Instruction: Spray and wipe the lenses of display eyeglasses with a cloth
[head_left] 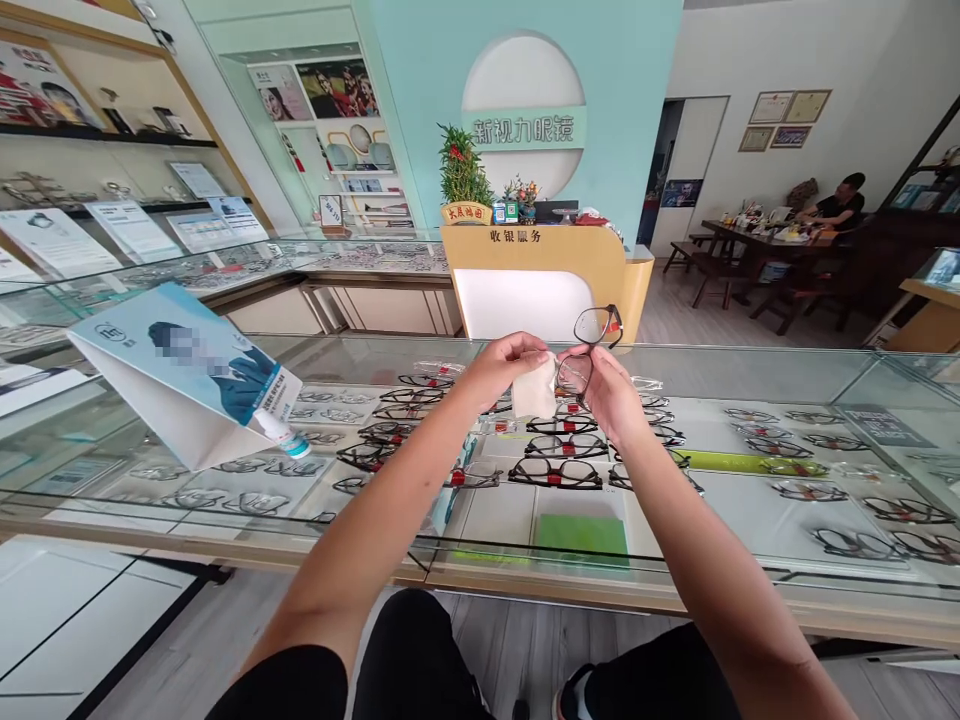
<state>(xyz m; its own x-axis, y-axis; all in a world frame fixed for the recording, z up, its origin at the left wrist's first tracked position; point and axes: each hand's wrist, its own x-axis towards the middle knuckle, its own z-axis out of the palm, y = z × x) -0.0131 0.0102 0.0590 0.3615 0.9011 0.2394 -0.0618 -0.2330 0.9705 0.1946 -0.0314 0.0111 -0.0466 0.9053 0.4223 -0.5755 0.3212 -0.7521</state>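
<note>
Above the glass display counter, my left hand (504,368) is closed on a pale cleaning cloth (535,388) that hangs below its fingers. My right hand (611,395) grips a pair of dark-framed eyeglasses (598,325), turned on end with one lens above the fingers and the other beside the cloth. The two hands are close together, and the cloth's edge lies near the lower lens; whether they touch I cannot tell. Under the glass, rows of eyeglasses (556,472) lie below my hands, several with red tags at the bridge.
A folded sign (180,350) stands on the counter (705,365) at left, with a small white and teal bottle (282,434) against it. Beyond are a yellow and white cashier desk (536,255) and a plant (463,168). A person (836,205) sits at a table at the back right.
</note>
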